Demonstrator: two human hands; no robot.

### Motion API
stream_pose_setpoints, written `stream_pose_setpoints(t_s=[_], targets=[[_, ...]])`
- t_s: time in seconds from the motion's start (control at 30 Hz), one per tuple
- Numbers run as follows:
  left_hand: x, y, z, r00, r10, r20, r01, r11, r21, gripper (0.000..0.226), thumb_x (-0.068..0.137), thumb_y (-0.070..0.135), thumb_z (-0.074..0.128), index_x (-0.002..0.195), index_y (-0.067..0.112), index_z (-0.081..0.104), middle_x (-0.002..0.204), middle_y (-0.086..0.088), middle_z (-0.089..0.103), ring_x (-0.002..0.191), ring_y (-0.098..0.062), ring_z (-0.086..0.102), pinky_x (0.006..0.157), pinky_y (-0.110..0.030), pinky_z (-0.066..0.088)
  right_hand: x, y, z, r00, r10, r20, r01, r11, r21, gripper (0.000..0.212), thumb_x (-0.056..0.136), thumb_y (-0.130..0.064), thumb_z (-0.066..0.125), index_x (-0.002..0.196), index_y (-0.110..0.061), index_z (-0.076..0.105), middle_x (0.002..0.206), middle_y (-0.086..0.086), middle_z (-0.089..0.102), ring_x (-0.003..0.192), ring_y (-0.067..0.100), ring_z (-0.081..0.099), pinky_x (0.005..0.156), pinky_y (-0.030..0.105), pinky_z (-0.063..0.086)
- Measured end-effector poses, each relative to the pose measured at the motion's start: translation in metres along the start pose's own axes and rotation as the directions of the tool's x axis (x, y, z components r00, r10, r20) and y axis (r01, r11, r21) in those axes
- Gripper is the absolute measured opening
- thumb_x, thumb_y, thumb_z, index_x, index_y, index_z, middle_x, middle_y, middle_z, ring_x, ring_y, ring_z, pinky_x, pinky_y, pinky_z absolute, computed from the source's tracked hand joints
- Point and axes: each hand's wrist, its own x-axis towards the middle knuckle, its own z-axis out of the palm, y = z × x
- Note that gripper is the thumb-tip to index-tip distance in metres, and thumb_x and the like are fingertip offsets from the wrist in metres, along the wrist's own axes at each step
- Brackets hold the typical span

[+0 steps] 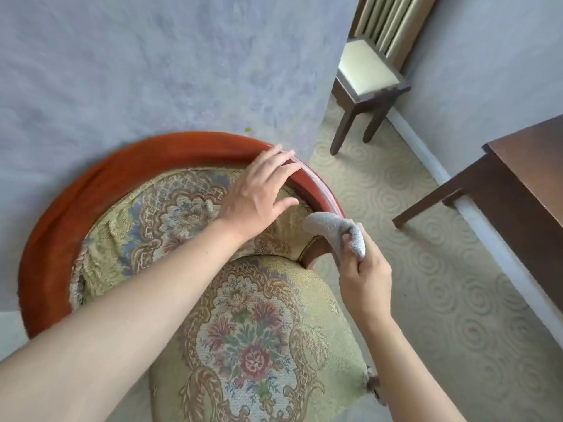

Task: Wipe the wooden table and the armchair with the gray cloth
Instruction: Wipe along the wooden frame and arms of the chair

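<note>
**Gray cloth, at armchair's right armrest**

Gray cloth: soft, light, limp; bunched in the right hand, fingers curled round it, its free end lying against the red-brown wooden rim. Best kept wadded in the palm. Armchair: rigid frame, floral upholstery. Left hand: fingers spread flat on the rim, steadying. Wooden counter: well apart, right.

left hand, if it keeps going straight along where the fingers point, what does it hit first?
Probably the armchair's red wooden rim. The left hand is open, its fingers aimed up and right, fingertips already over or on that rail. Contact can't be confirmed from this one view. Past it there's only carpet.
</note>
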Motion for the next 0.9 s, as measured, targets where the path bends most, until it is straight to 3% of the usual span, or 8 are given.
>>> stream_pose_setpoints(t_s=[0.13, 0.27, 0.4, 0.53, 0.6, 0.67, 0.8, 0.9], targets=[[0.054, -0.017, -0.01, 0.991, 0.046, 0.124, -0.073, 0.972, 0.222, 0.088, 0.072, 0.059, 0.079, 0.142, 0.011, 0.052, 0.146, -0.01, 0.054, 0.14, -0.03, 0.045, 0.121, -0.041, 0.026, 0.024, 0.001, -0.003, 0.965, 0.161, -0.206, -0.146, 0.986, 0.085, 0.055, 0.095, -0.052, 0.029, 0.116, -0.014, 0.063, 0.114, 0.012, 0.07, 0.11, 0.03, 0.062, 0.093, 0.047, 0.048], [0.084, -0.033, -0.017, 0.952, -0.08, 0.295, -0.051, 0.91, 0.413, 0.081, 0.062, 0.097, 0.045, 0.1, 0.03, 0.069, 0.101, -0.003, 0.074, 0.099, -0.03, 0.067, 0.085, -0.037, 0.047, 0.051, -0.001, 0.019, 0.906, 0.195, -0.375, -0.133, 0.974, 0.184, 0.047, 0.1, -0.038, 0.036, 0.136, -0.016, 0.057, 0.139, 0.005, 0.059, 0.135, 0.021, 0.048, 0.111, 0.038, 0.035], [0.094, -0.039, -0.007, 0.939, 0.005, 0.343, -0.187, 0.844, 0.503, 0.094, 0.051, 0.104, 0.027, 0.085, 0.026, 0.066, 0.082, -0.006, 0.072, 0.079, -0.032, 0.069, 0.069, -0.035, 0.047, 0.055, -0.01, 0.073, 0.963, 0.211, -0.167, -0.186, 0.971, 0.15, 0.049, 0.101, -0.014, 0.046, 0.15, -0.01, 0.038, 0.158, 0.005, 0.036, 0.149, 0.021, 0.026, 0.122, 0.039, 0.017], [0.09, -0.047, -0.002, 0.947, 0.099, 0.307, -0.244, 0.841, 0.482, 0.085, 0.053, 0.102, 0.026, 0.075, 0.025, 0.053, 0.079, -0.003, 0.072, 0.073, -0.03, 0.07, 0.063, -0.033, 0.037, 0.058, -0.024, 0.104, 0.963, 0.194, -0.185, -0.18, 0.98, 0.09, 0.063, 0.092, -0.017, 0.038, 0.153, -0.006, 0.028, 0.161, 0.007, 0.027, 0.151, 0.026, 0.016, 0.124, 0.034, 0.002], [0.089, -0.046, 0.001, 0.948, 0.097, 0.304, -0.239, 0.848, 0.473, 0.086, 0.056, 0.1, 0.03, 0.08, 0.023, 0.061, 0.083, -0.002, 0.073, 0.076, -0.03, 0.071, 0.064, -0.034, 0.034, 0.065, -0.033, 0.106, 0.978, 0.123, -0.167, -0.114, 0.992, 0.06, 0.064, 0.091, -0.016, 0.038, 0.153, -0.006, 0.029, 0.162, 0.008, 0.025, 0.152, 0.028, 0.014, 0.123, 0.032, -0.001], [0.09, -0.046, 0.002, 0.956, 0.1, 0.276, -0.222, 0.862, 0.456, 0.08, 0.066, 0.093, 0.03, 0.082, 0.022, 0.063, 0.087, -0.002, 0.074, 0.08, -0.032, 0.071, 0.066, -0.035, 0.032, 0.073, -0.049, 0.109, 0.993, -0.013, -0.119, 0.017, 0.999, 0.035, 0.064, 0.09, -0.014, 0.041, 0.152, -0.005, 0.031, 0.161, 0.01, 0.026, 0.151, 0.029, 0.014, 0.124, 0.034, -0.001], [0.089, -0.047, 0.002, 0.956, 0.113, 0.271, -0.23, 0.863, 0.45, 0.037, 0.086, 0.047, 0.04, 0.085, 0.019, 0.063, 0.09, -0.005, 0.075, 0.08, -0.034, 0.072, 0.064, -0.035, 0.041, 0.085, -0.063, 0.113, 0.97, -0.239, -0.043, 0.239, 0.971, -0.022, 0.064, 0.086, -0.004, 0.052, 0.148, 0.002, 0.038, 0.157, 0.017, 0.034, 0.149, 0.035, 0.022, 0.124, 0.043, 0.009], [0.089, -0.046, 0.003, 0.951, 0.125, 0.283, -0.236, 0.885, 0.402, 0.062, 0.08, 0.075, 0.042, 0.085, 0.017, 0.064, 0.088, -0.006, 0.075, 0.08, -0.034, 0.072, 0.066, -0.035, 0.039, 0.084, -0.037, 0.102, 0.951, -0.309, 0.007, 0.308, 0.944, -0.119, 0.073, 0.08, 0.005, 0.064, 0.148, -0.001, 0.039, 0.157, 0.015, 0.033, 0.148, 0.032, 0.025, 0.123, 0.041, 0.014]])
